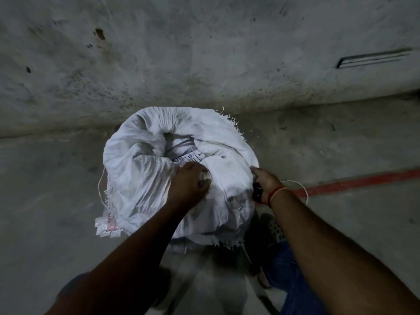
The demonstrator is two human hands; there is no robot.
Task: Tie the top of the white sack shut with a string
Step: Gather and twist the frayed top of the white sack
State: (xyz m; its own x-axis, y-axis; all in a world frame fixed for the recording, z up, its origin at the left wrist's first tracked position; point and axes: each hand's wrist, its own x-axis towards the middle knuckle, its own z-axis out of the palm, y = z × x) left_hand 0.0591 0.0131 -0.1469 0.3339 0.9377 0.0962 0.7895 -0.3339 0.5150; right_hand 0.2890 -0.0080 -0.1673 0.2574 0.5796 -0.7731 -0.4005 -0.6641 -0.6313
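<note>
Overhead, the white sack (159, 178) stood upright on the concrete floor (45, 212), its long axis vertical and its mouth facing the camera. Fabric: coarse woven plastic, crumpled into soft folds, with frayed threads along the far-right edge and along the near hem. The top was gathered loosely toward the centre but not closed; a dark opening remained, and printed lettering showed on the material inside it. A red-and-white printed patch showed low on the sack's left side.

Left hand (188, 185): fingers curled shut, clenching a bunch of fabric near the centre of the gathered top. Right hand (264, 180): fingers closed, pinching the fabric at the sack's right rim; a small dark object sat under the palm, identity not discernible. An orange thread band (278, 194) circled the right wrist.

String (300, 186): thin, pale, looping out just right of the right wrist; whether the right hand gripped it could not be told. A similar thin strand curved along the sack's left side.

Floor: dusty grey concrete, smooth, crossed by a red painted line (363, 183) at right. Behind the sack, a rough grey plastered wall (204, 53), stained and pitted, met the floor. Blue trousers (286, 280) were visible at lower right.
</note>
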